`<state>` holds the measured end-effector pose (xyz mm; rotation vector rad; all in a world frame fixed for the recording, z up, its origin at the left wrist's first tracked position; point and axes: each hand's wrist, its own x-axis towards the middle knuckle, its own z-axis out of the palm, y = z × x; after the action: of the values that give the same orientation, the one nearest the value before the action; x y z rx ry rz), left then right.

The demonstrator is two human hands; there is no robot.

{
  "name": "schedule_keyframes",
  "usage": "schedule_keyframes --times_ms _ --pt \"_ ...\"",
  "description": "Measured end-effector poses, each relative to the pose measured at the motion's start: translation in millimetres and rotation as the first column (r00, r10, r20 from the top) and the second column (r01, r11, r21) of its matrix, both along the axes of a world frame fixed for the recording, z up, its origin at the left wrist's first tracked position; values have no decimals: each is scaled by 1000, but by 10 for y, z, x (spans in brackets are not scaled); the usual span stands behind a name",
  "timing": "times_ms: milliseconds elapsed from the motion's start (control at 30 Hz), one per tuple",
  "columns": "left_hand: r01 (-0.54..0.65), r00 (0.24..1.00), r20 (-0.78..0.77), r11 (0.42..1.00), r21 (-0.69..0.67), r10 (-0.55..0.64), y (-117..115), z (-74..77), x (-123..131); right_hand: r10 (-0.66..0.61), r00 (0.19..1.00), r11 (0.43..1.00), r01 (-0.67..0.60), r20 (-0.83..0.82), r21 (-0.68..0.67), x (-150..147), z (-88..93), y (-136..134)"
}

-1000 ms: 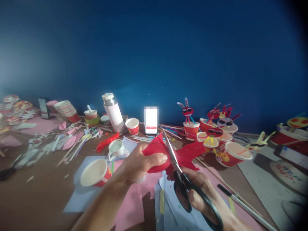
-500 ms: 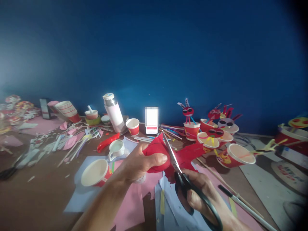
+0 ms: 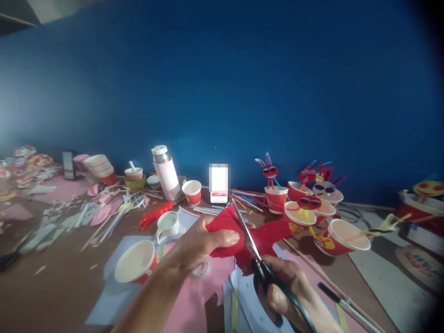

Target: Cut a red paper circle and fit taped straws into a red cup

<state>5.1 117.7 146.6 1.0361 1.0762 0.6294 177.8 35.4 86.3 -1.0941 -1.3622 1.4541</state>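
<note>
My left hand pinches a piece of red paper between thumb and fingers. A dark curved line shows on the paper below my thumb. My right hand is closed round the black handles of a pair of scissors. The blades point up and away from me and cross the red paper just right of my left thumb. Part of the sheet spreads out to the right behind the blades. Pink paper and light blue paper lie on the table under my hands.
A white flask, a phone and a small paper cup stand along the wall. Paper cups with red figures are at right. A white mug, a larger cup, a red tool and a marker lie around.
The view has tilted up slightly, so the table things sit lower in the picture. My hands keep nearly the same hold on the red paper and scissors, whose blades look slightly closer together.
</note>
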Motion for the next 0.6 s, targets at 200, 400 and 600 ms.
schedule_keyframes --times_ms 200,400,600 --pt "-10 992 124 996 83 -1 -4 -58 36 -67 997 997 65 49 40 21 -132 -17" --pt "-3 990 144 995 102 -11 -8 -38 30 -86 994 994 81 65 66 48 -157 -64" --pt "27 990 135 997 78 -38 -19 -1 9 -45 997 998 42 66 54 56 -119 -64"
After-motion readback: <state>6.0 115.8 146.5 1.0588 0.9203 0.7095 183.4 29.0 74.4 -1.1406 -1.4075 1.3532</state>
